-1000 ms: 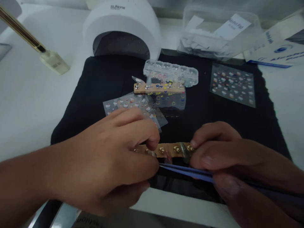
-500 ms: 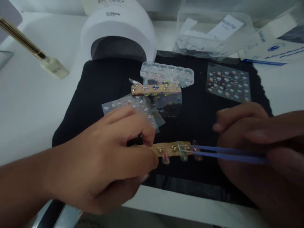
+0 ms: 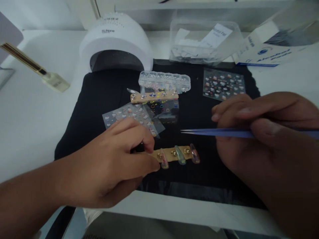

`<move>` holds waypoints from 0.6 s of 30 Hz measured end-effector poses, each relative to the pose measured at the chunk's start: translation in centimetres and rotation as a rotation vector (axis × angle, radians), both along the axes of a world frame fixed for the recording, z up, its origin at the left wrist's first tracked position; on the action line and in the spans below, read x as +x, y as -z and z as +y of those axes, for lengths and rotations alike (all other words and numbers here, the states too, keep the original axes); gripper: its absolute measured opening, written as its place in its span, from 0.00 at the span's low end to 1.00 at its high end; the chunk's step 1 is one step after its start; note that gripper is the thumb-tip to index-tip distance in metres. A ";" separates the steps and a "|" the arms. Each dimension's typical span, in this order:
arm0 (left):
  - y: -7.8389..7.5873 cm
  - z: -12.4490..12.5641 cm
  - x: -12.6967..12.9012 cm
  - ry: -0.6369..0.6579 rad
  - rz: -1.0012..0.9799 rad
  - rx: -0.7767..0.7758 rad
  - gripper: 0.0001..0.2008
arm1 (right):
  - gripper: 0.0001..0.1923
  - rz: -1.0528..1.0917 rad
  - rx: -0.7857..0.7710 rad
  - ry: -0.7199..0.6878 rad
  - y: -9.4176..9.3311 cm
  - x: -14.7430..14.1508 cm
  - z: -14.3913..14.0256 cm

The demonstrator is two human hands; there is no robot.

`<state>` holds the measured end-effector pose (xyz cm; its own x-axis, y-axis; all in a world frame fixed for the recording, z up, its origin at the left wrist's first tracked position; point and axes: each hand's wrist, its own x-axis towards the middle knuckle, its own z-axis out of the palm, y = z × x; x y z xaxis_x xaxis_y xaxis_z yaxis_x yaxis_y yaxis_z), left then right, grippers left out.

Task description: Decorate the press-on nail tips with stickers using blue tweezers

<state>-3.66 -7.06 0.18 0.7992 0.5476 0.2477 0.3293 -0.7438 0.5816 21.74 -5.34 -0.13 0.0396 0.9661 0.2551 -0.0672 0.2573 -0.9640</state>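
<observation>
My left hand (image 3: 117,162) pinches the left end of a wooden nail tip stand (image 3: 169,154) low over the black cloth. Three glittery false nails show on it: a pink one (image 3: 164,159), a green one (image 3: 180,155) and a purplish one (image 3: 195,154) at the right end. Any others are hidden by my fingers. My right hand (image 3: 259,132) is closed around blue tweezers (image 3: 206,132). Their thin points face left, above and apart from the stand, and nothing visible is between them.
Behind lie a second wooden stand (image 3: 149,97) with clear nails, a clear compartment box (image 3: 164,79) and sticker sheets (image 3: 117,116). Another sticker sheet (image 3: 224,84) is at right. Further back stand a white nail lamp (image 3: 114,39), a clear tub (image 3: 206,43) and an alcohol pad box (image 3: 264,49).
The tweezers have lifted away from the stand's right end, and their tips have come closer together. My left hand keeps its grip on the stand. The whole view has shifted slightly.
</observation>
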 end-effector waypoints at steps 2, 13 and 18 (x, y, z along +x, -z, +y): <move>0.0 0.0 0.0 -0.007 -0.013 -0.014 0.12 | 0.07 0.028 0.020 0.045 0.0 -0.1 0.3; 0.2 -0.1 0.1 0.012 0.051 -0.035 0.13 | 0.06 0.123 0.077 0.072 0.9 0.0 1.8; 0.3 -0.1 0.1 0.014 0.049 -0.039 0.13 | 0.04 0.109 0.091 0.039 1.1 0.1 1.9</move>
